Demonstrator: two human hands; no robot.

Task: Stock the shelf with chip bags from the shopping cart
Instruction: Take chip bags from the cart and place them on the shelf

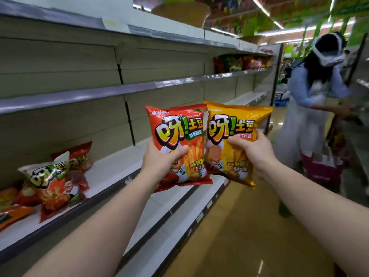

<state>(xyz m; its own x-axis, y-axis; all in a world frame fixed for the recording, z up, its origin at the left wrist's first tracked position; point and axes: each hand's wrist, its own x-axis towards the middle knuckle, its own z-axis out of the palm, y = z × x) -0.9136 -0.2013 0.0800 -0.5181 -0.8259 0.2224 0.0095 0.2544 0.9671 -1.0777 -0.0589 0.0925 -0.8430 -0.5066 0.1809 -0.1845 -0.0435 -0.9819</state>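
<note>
My left hand (159, 162) grips a red chip bag (179, 140) by its lower left side, holding it upright in front of the shelf. Beside it, my right hand (253, 148) grips a yellow chip bag (233, 124) at its right side. The two bags overlap slightly at their inner edges. Both hang in the air above the front edge of the white shelf board (111, 172). Several red chip bags (58, 180) lie on that board at the left. The shopping cart is not in view.
The shelves above (79, 94) are bare near me; more snack bags (239, 62) stand far down the upper shelf. Another person (311, 108) with a headset stands in the aisle at the right beside a pink basket (323, 166). Glossy floor runs ahead.
</note>
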